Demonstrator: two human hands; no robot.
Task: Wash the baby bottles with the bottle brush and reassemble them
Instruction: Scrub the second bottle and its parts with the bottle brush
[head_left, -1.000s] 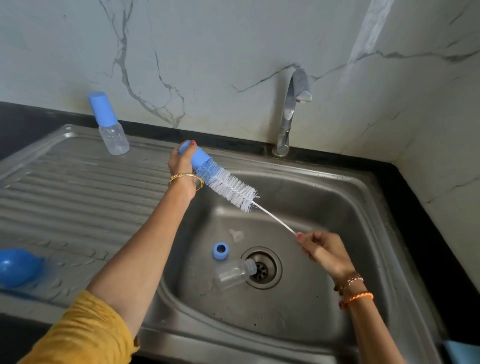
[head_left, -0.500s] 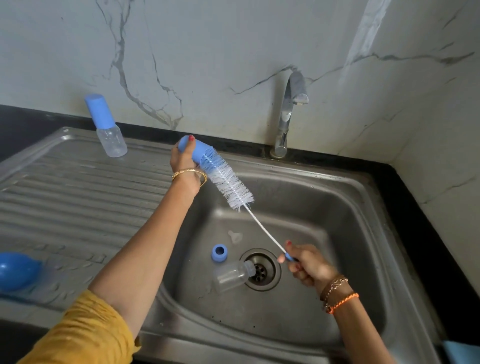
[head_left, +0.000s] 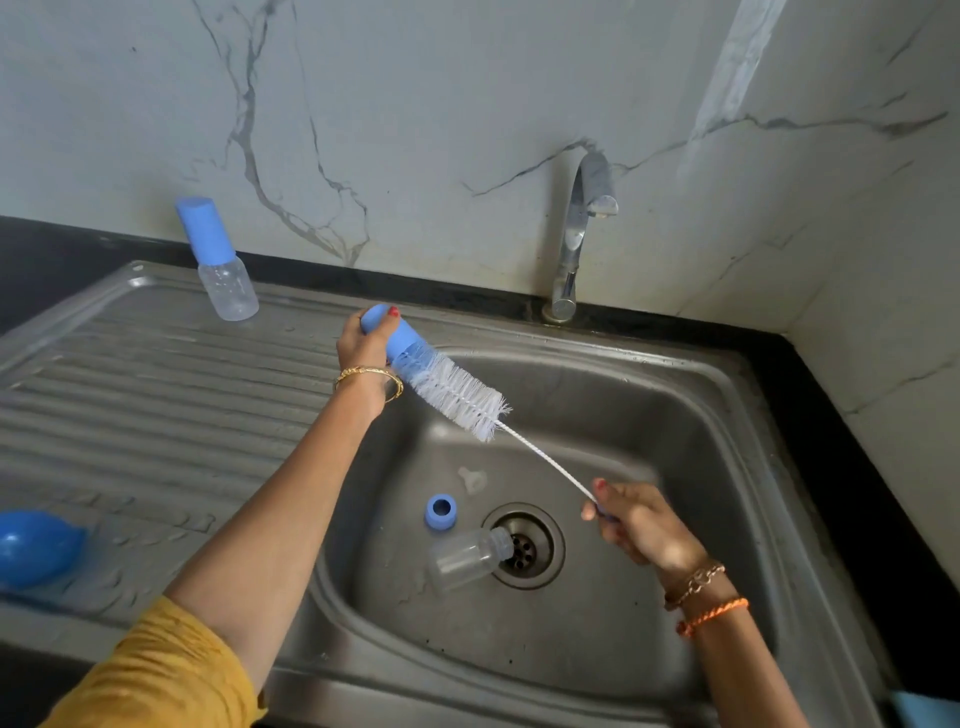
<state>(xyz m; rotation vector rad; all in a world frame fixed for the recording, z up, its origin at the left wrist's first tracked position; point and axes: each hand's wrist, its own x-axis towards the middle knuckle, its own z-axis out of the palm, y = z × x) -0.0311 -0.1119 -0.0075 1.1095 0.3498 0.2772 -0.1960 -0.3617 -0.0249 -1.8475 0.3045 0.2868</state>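
Observation:
My left hand (head_left: 363, 340) grips a blue bottle cap (head_left: 397, 335) over the sink's left edge. The white bottle brush (head_left: 460, 395) has its bristle tip pushed into the cap's open end. My right hand (head_left: 636, 525) pinches the brush's wire handle over the basin. On the basin floor lie a clear bottle body (head_left: 465, 558) on its side by the drain, a blue collar ring (head_left: 440, 512) and a clear teat (head_left: 471, 479). A second, assembled bottle with a blue cap (head_left: 218, 260) stands at the back of the draining board.
The steel sink (head_left: 727, 467) has a ribbed draining board (head_left: 130, 395) on the left. A tap (head_left: 576, 244) rises behind the basin with no water running. A blue rounded object (head_left: 36, 545) lies at the board's left edge. Marble wall closes in at the back and right.
My right hand has moved right and back up with the handle after a dip toward the drain, so the brush has shifted within the cap. The left hand barely moved.

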